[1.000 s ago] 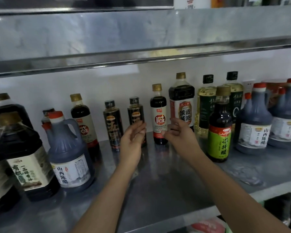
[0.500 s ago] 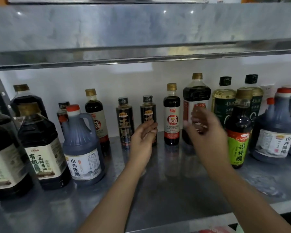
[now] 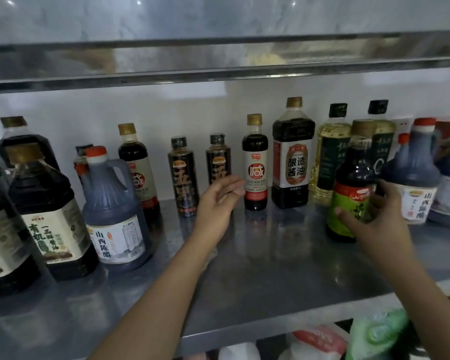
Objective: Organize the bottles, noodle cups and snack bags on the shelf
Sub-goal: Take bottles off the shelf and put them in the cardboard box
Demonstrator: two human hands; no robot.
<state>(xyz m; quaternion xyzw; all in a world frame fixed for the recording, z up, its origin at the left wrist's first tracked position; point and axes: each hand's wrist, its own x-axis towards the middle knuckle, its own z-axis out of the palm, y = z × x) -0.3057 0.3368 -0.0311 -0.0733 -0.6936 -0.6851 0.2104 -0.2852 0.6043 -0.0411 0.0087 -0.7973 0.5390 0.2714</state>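
Seemingly the right hand (image 3: pixel 374 222) curls round the green-label bottle (image 3: pixel 344 201) at three o'clock on the shelf (image 3: pixel 270 268); the left hand (image 3: pixel 218 201) hovers slack-fingered, centre. Best grip low, lift straight.

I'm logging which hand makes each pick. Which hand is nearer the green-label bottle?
Right. The right hand wraps the green-label bottle, thumb on its label. The left hand hovers open well to its left, before a small dark bottle.
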